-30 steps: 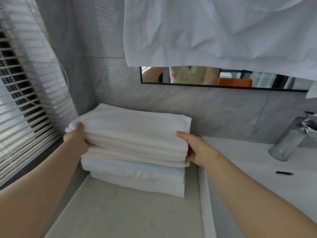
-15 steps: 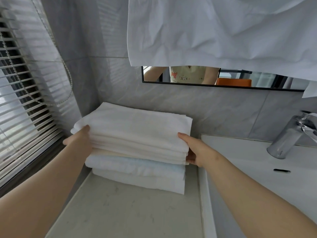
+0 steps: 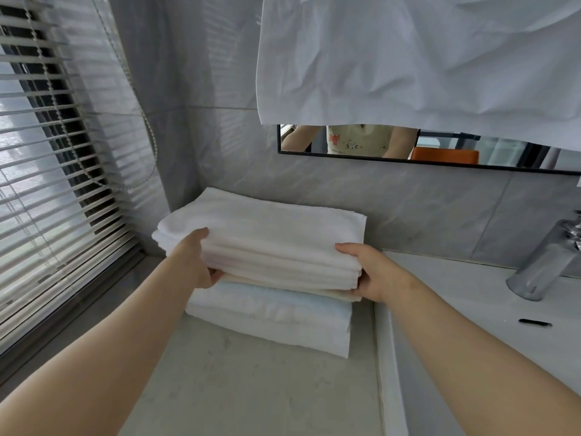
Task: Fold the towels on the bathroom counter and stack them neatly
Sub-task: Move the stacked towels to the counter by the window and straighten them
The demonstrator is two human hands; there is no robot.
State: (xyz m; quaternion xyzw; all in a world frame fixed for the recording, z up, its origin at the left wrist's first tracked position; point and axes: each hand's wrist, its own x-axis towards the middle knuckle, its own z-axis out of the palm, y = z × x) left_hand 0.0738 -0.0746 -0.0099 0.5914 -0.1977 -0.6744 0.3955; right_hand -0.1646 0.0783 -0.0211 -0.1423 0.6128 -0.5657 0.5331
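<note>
Against the earlier frames, the left hand (image 3: 196,262) has shifted from the far left edge of the pile inward along its front, and its fingers now tuck under the upper layers. We note the stack of folded white terry towels (image 3: 267,265) in the back left corner of the pale marbled bathroom counter (image 3: 251,382), close to the grey tiled wall (image 3: 408,209).

Left hand: thumb on top, fingers curled beneath the upper white towels, gripping them. The right hand (image 3: 372,272) clamps the same bundle at its right end, thumb over, fingers under. We judge the two-sided hold serves to square the upper bundle over the pale blue folded towel (image 3: 283,306) and the white one below it — the lower pair sits slightly forward and to the right of the top.

Surroundings: a slatted white window blind (image 3: 53,171) with a beaded cord at left; a crumpled white cloth (image 3: 408,58) hanging over a black-framed mirror (image 3: 440,152); a white basin (image 3: 490,309) with a chrome tap (image 3: 544,262) at right. The wall close behind and the basin rim just beside the stack limit sliding — the front is free.
</note>
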